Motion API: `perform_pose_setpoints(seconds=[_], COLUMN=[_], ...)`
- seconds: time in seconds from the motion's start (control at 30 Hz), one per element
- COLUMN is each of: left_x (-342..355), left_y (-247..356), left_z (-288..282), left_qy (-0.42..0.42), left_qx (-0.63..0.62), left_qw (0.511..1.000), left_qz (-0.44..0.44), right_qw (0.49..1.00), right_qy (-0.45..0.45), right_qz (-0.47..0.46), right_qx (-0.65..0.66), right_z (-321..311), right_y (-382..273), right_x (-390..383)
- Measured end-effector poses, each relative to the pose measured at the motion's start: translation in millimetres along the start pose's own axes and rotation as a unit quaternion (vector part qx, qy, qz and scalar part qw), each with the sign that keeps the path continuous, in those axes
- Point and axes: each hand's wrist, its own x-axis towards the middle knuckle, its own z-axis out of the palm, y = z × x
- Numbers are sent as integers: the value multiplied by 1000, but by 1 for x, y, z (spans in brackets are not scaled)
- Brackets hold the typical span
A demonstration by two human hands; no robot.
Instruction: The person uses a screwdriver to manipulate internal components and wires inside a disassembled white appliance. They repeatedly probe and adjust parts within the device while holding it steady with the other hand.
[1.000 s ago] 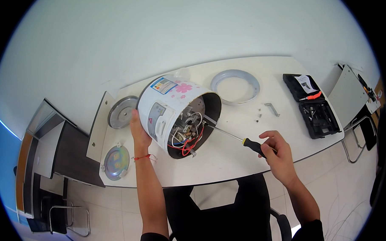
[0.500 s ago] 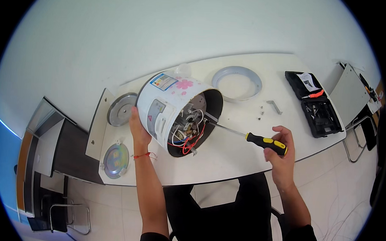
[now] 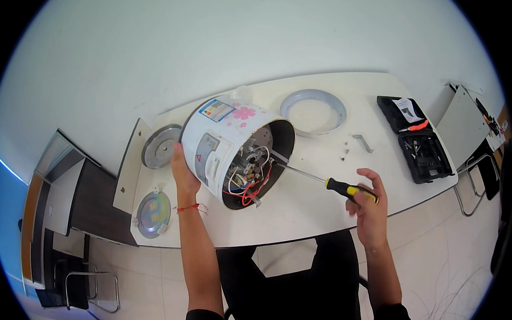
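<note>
A white rice cooker body point(image 3: 217, 133) with pink flowers lies on its side on the white table point(image 3: 253, 226), its open base showing metal parts and red and white wires point(image 3: 250, 177). My left hand point(image 3: 185, 174) grips its left side, fingers partly hidden behind it. A long screwdriver point(image 3: 306, 176) with a black and yellow handle reaches into the wired interior, its tip among the parts. My right hand point(image 3: 370, 212) holds that handle with bent, slightly blurred fingers, the index raised.
Around the cooker are a metal lid point(image 3: 157, 151), a round plate point(image 3: 154, 213), a pale ring point(image 3: 313, 95), a bracket point(image 3: 362, 142), several screws point(image 3: 343, 152) and an open black toolcase point(image 3: 422, 157). A chair point(image 3: 91, 289) stands lower left.
My right hand and the screwdriver handle have shifted slightly right, and the fingers have changed their position on the handle, which shows less yellow than half a second ago. The left hand stays put.
</note>
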Motion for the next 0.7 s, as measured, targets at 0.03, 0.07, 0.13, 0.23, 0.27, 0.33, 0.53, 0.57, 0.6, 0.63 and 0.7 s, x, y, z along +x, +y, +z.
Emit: perform_pose_setpoints(seconds=[0.03,0.07,0.13,0.23,0.27,0.33,0.53,0.57,0.6,0.63,0.7], left_x=[0,0,-1,1,1,0,-1,0,0,0,0], left_y=[0,1,4,0,-1,0,0,0,0,1,1], left_z=[-1,-2,-6,-4,-4,-5,-2,-3,-6,-9,-4], left_qy=[0,1,4,2,0,-3,2,2,3,5,2], left_qx=[2,4,7,-4,-4,-5,-8,-5,-1,2,-2], left_qw=[1000,1000,1000,1000,1000,1000,1000,1000,1000,1000,1000], left_qz=[-1,1,6,-1,0,3,0,2,3,5,5], right_qw=[1000,1000,981,981,997,997,996,996,995,987,980], right_qy=[-9,-18,-163,-146,-25,-42,-10,-17,-25,-92,-145], right_qz=[2,3,89,97,44,56,85,84,82,116,132], right_qx=[12,24,61,88,63,44,22,31,40,60,45], right_z=[1,1,-33,-32,5,1,11,9,7,-8,-25], right_y=[0,0,-5,-1,-4,-5,-11,-14,-17,-17,-14], right_x=[1,2,12,7,-3,-2,-11,-10,-8,-4,-2])
